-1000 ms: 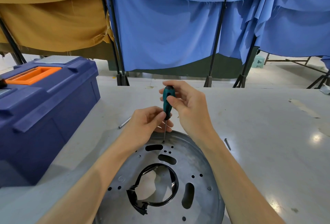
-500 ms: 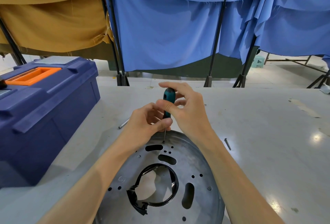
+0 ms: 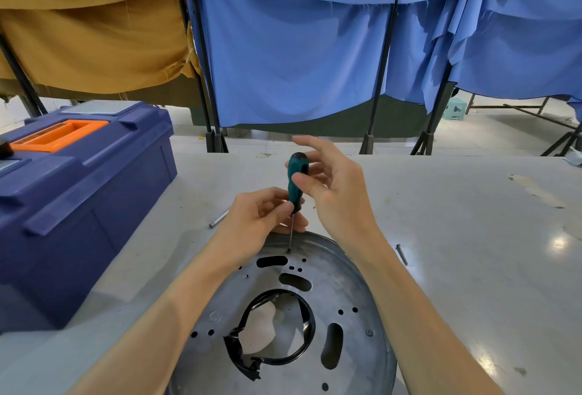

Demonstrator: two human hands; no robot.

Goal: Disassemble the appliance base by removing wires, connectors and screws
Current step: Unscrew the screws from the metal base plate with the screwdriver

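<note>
Head view: round metal appliance base [image 3: 346,294] lies on the table [image 3: 472,237], just below both hands; left hand [image 3: 255,224] pinches the upright teal screwdriver [image 3: 295,180] low on its handle, tip at the base's far edge; right hand [image 3: 333,196] loose-fingered, thumb touching the handle.

A: Tools?
B: One teal-handled screwdriver [image 3: 296,180], one dark blue plastic toolbox [image 3: 94,193].
A: Plates?
B: One round grey metal base plate [image 3: 349,297], one black ring [image 3: 304,352].
A: Loose bits?
B: Two thin metal pins, I think: a left pin [image 3: 219,219] and a right pin [image 3: 402,254]. The left one is partly hidden.
</note>
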